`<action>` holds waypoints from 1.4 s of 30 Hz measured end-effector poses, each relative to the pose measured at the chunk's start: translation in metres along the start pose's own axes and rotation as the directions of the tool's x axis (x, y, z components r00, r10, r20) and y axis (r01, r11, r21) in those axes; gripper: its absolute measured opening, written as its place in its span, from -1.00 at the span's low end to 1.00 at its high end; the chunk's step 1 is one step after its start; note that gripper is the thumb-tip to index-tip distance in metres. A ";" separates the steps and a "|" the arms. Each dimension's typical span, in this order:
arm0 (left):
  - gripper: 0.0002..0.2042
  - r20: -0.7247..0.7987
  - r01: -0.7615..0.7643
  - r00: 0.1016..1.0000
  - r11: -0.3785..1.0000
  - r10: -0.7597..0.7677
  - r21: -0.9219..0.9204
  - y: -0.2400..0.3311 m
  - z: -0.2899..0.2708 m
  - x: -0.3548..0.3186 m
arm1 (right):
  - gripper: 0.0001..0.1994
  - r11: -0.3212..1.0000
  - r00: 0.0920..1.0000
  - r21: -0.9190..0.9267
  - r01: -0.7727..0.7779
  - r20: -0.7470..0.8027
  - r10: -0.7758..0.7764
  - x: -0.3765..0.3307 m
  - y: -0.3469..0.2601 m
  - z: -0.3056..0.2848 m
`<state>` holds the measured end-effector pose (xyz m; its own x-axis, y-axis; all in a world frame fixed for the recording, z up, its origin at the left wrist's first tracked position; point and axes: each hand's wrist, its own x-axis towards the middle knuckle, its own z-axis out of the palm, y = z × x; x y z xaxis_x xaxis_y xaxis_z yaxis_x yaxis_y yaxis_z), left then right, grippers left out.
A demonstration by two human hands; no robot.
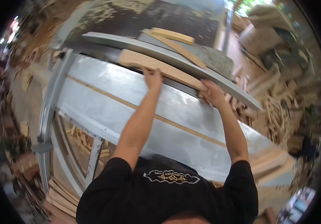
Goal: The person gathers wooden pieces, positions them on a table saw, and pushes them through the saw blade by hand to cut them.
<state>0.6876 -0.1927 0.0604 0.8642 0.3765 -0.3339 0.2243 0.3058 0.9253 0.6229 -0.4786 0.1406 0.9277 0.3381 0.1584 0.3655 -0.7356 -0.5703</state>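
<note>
A long, gently curved piece of light wood lies along the near side of a straight grey metal fence on a silvery machine table. My left hand grips the wood's near edge left of its middle, with the fingertips partly hidden. At the wood's right end my right hand is closed around it, the thumb and fingers bent. Both forearms reach across the metal table. Whether a blade sits under or beside the wood cannot be seen.
Beyond the fence rest a narrow wooden strip and a short yellowish piece on a dusty dark surface. Curved offcuts pile up at the right. Stacked wood lies on the table's near right end. A metal rail borders the left.
</note>
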 end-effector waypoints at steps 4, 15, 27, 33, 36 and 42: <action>-0.16 -0.020 0.018 1.000 1.000 -0.019 -0.023 0.019 0.012 -0.016 | -0.63 0.997 0.994 0.004 -0.080 -0.078 0.080 -0.028 0.034 -0.024; -0.12 -0.119 -0.178 0.964 0.910 0.237 0.374 -0.023 0.010 -0.013 | -0.82 0.931 0.974 -0.289 0.225 0.090 -0.208 -0.020 0.028 -0.020; -0.17 -0.141 -0.121 0.969 0.887 0.203 0.445 0.000 0.025 -0.021 | -0.82 0.977 0.977 -0.041 0.211 -0.002 -0.212 0.001 0.033 0.001; -0.18 -0.142 -0.138 0.967 0.909 0.209 0.393 -0.009 0.021 -0.008 | -0.82 0.969 0.969 -0.031 0.245 -0.007 -0.246 0.010 0.028 0.002; -0.17 -0.177 -0.160 0.957 0.924 0.232 0.348 -0.012 0.018 -0.005 | -0.81 0.967 0.967 -0.012 0.256 -0.007 -0.256 0.012 0.024 0.005; -0.17 -0.167 -0.166 0.961 0.941 0.222 0.296 -0.022 0.024 0.001 | -0.80 0.969 0.970 0.026 0.244 -0.006 -0.244 0.009 0.030 0.005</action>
<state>0.6945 -0.2201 0.0444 0.8045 0.5760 -0.1453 0.2009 -0.0335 0.9790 0.6415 -0.4949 0.1211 0.8108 0.5040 0.2976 0.5789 -0.6155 -0.5348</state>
